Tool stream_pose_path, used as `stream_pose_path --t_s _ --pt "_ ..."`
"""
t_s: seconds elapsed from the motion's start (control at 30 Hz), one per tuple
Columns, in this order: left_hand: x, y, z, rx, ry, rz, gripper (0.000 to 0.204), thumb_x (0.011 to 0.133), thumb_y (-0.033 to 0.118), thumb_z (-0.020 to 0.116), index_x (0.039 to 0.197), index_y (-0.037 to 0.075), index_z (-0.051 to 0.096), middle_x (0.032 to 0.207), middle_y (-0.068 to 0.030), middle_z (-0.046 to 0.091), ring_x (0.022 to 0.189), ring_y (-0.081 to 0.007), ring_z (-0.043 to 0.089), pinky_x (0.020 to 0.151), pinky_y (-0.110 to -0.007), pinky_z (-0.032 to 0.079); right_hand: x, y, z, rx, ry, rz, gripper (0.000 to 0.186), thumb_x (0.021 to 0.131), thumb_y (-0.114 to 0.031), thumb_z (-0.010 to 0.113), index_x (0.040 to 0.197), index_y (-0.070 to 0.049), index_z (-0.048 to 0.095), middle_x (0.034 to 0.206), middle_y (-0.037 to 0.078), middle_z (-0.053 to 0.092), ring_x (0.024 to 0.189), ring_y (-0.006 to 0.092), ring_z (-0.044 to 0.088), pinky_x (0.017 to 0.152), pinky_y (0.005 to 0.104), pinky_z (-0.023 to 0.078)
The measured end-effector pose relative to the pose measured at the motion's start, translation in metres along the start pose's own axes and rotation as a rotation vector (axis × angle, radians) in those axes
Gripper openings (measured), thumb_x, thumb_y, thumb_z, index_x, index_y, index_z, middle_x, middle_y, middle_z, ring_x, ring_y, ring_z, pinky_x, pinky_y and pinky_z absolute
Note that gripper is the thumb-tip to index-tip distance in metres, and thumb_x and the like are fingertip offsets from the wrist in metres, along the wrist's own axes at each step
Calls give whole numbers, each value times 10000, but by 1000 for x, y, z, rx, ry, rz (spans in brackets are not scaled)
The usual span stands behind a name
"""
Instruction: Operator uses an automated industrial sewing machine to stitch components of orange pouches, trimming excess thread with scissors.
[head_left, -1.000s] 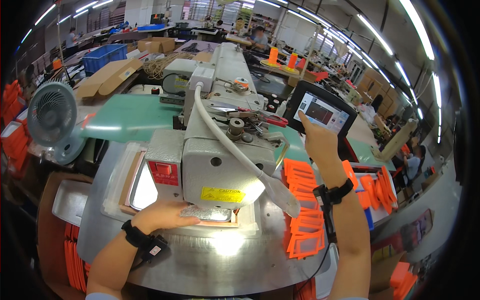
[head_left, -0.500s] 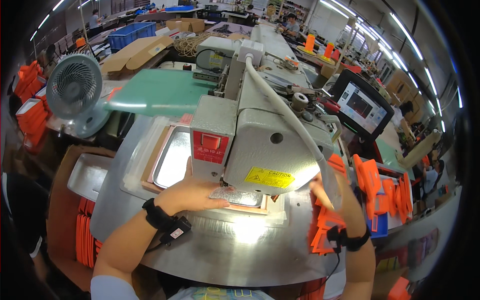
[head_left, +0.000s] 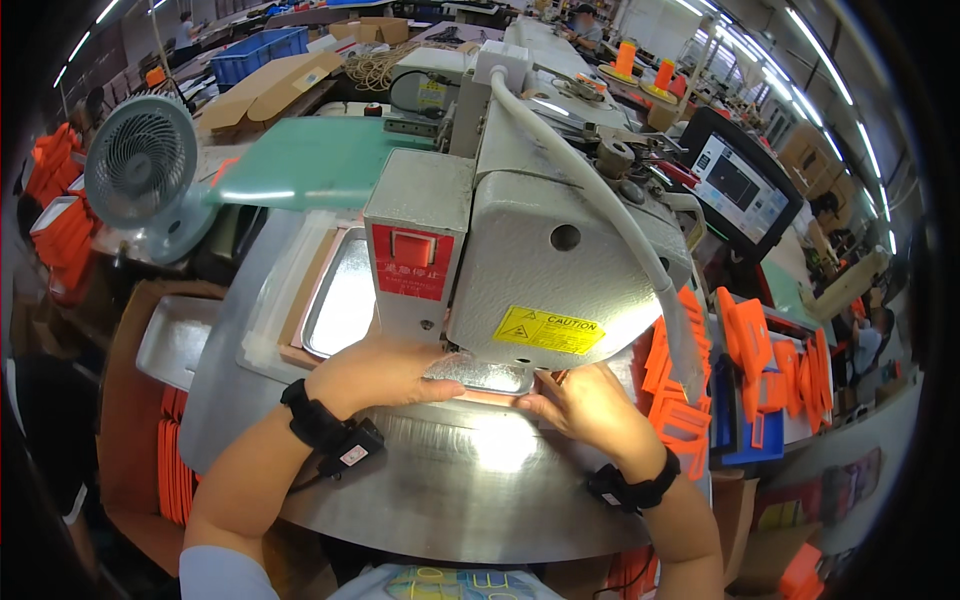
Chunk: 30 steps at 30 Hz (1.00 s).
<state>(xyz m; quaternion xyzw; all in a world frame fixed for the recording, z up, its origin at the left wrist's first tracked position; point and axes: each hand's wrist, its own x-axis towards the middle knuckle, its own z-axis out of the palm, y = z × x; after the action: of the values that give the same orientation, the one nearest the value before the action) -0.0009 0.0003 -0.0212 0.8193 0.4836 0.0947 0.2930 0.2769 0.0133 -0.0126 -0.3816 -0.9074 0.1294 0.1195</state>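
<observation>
A shallow silver metal tray [head_left: 492,377] lies in a flat frame under the grey head of a sewing machine [head_left: 540,255]. My left hand [head_left: 380,373] rests at the tray's left side, thumb stretched along its near edge; some fingertips are hidden behind the machine's switch box [head_left: 415,225]. At the tray's near right corner is my right hand [head_left: 592,408], its thumb and forefinger closed about the rim. The machine hides part of that grip. Left of the switch box, another silver tray surface [head_left: 345,300] shows within a brown-edged frame.
The metal worktable [head_left: 400,500] curves around me. At left stand a cardboard box [head_left: 125,400] with a metal tray [head_left: 175,340] and orange pieces [head_left: 172,460], and a fan [head_left: 142,155]. Orange frames [head_left: 685,425], a blue bin [head_left: 745,440] and a screen [head_left: 740,185] are at right.
My right hand has come in from the right to the tray's near right corner. My left hand stays at the tray's left side. The view has shifted slightly.
</observation>
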Motion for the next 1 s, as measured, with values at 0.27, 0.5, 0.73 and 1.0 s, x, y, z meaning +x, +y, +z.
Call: stream_pose_path --t_s 0.27,0.5,0.73,1.0 --pt "1 -5 3 65 32 46 585 903 488 568 1299 57 571 1201 -235 630 1099 -396 606 940 -442 477 5 -5 0 -100 -59 38 327 802 -347 750 763 -24 713 776 151 671 819 359 618 894 455 428" --pt "6 -7 -4 -48 -72 15 636 903 514 585 1308 25 562 1225 -237 628 1115 -388 608 958 -415 474 20 -1 -9 274 -36 81 404 739 -320 821 984 -20 707 904 146 686 838 326 656 837 431 500" --pt "7 -6 -3 -41 -91 -5 664 904 534 587 1304 5 562 1227 -241 628 1125 -386 605 964 -400 469 38 27 -20 233 -215 138 526 754 -463 804 1096 -76 705 999 115 722 892 262 676 780 374 531" --pt "10 -7 -14 97 -63 109 667 901 538 604 1310 12 562 1206 -190 652 1091 -339 627 934 -381 483 37 25 -21 84 -160 110 489 742 -446 809 1050 -79 709 925 105 710 888 283 663 783 397 516"
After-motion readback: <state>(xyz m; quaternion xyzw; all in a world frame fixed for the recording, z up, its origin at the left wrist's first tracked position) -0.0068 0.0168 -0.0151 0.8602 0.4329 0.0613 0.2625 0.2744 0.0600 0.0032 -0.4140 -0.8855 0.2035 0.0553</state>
